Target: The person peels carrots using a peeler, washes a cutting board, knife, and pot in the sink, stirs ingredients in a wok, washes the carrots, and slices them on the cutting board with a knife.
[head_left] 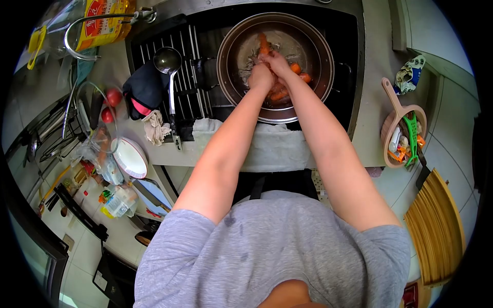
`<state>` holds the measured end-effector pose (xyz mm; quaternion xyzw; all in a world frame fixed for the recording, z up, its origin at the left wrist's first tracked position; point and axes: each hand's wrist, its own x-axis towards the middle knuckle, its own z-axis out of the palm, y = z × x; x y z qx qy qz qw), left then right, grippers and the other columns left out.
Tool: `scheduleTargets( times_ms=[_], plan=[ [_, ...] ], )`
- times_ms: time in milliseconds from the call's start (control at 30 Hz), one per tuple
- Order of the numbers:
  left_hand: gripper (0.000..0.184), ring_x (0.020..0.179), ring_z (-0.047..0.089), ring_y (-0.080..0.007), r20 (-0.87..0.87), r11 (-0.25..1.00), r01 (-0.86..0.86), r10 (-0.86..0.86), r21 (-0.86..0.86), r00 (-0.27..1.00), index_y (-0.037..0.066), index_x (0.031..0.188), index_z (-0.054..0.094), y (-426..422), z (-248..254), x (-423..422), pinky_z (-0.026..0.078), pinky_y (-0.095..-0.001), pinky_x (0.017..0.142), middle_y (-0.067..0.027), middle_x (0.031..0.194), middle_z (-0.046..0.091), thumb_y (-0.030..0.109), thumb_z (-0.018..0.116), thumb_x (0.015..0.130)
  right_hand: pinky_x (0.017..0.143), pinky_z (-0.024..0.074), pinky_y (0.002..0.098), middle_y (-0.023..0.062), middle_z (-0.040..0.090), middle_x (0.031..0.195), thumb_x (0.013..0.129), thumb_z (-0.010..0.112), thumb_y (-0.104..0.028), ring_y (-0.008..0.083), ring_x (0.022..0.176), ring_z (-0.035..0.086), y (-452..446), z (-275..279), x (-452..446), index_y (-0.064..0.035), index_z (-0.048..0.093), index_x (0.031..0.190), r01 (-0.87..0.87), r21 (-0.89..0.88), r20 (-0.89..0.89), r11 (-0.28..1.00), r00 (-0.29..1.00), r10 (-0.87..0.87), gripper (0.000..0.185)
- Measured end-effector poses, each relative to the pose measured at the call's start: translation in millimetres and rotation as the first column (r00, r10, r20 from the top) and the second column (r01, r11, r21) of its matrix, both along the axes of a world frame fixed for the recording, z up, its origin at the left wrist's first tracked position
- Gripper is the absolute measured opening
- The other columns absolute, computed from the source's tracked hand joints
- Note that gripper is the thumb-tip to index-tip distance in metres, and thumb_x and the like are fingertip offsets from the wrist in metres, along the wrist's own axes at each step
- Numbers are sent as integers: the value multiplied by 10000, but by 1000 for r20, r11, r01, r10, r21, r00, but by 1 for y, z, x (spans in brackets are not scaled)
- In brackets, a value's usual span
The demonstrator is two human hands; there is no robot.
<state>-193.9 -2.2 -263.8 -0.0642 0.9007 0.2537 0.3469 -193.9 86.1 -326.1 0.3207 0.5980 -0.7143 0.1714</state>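
Observation:
Both hands are down in a large round metal pot [224, 72] with water in it. Fingers of my right hand [279, 63] are closed round a carrot [264, 45], whose orange end sticks out beyond them. My left hand [261, 78] is closed too, pressed close against the right one at the carrot's lower part; its fingertips are hidden. Several more carrots [280, 94] lie in the water, below and to the right of my hands. Splashes and ripples surround the fingers.
A grey cloth [277, 149] hangs over the counter's front edge. Left of the pot lie a ladle [168, 64] and a dark mitt [146, 84] on the stove grate. An oil bottle [105, 23] stands far left. A pink-handled pan-shaped basket [386, 131] is at right.

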Motion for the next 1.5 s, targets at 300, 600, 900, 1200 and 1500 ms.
scheduleTargets(
  times_ms=[300, 600, 900, 1200, 1500],
  plan=[
    [283, 595, 589, -206, 612, 606, -495, 17, 622, 791, 25, 1042, 532, -19, 50, 27, 473, -308, 552, -136, 801, 633, 234, 627, 877, 434, 344, 211, -17, 367, 595, 1028, 436, -208, 88, 453, 348, 60, 19, -19, -37, 556, 1060, 363, -932, 349, -9, 890, -292, 212],
    [374, 769, 687, -416, -247, 980, 200, -198, -18, 949, -16, 1082, 535, -14, 55, 26, 536, -522, 710, -220, 815, 694, 296, 560, 878, 916, 468, 457, 261, 633, 1069, 911, 534, -137, 417, 1046, 605, -24, 64, -9, -22, 474, 1277, -13, 483, 65, 876, 998, -21, 388],
    [1159, 1414, 14, -583, -141, 952, 279, -295, -126, 945, 140, 1561, 121, 15, 33, 30, 169, -758, 1047, -341, 1550, 50, 571, 766, 700, 1066, 405, 456, 336, 294, 1445, 850, 666, -260, 472, 1270, 446, 54, 60, 20, -77, 231, 1496, -368, 584, 498, 724, 866, 38, 801],
    [824, 1258, 361, -503, -382, 871, 286, -442, -399, 812, 202, 1379, 472, 8, -9, -2, 300, -676, 1016, -278, 1369, 369, 414, 794, 650, 1020, 444, 432, 263, 505, 1349, 753, 712, -241, 455, 1172, 547, 44, 32, 42, -80, 368, 1447, 70, 607, 251, 792, 928, -275, 790],
    [561, 1053, 584, -384, -317, 941, 211, -291, -264, 903, 141, 1154, 618, 9, -5, -3, 527, -461, 812, -212, 1142, 566, 284, 827, 654, 887, 483, 358, 160, 521, 1335, 799, 679, -228, 291, 1147, 567, 35, 42, 44, -124, 214, 1525, 94, 74, 181, 993, 978, -106, 868]
  ],
)
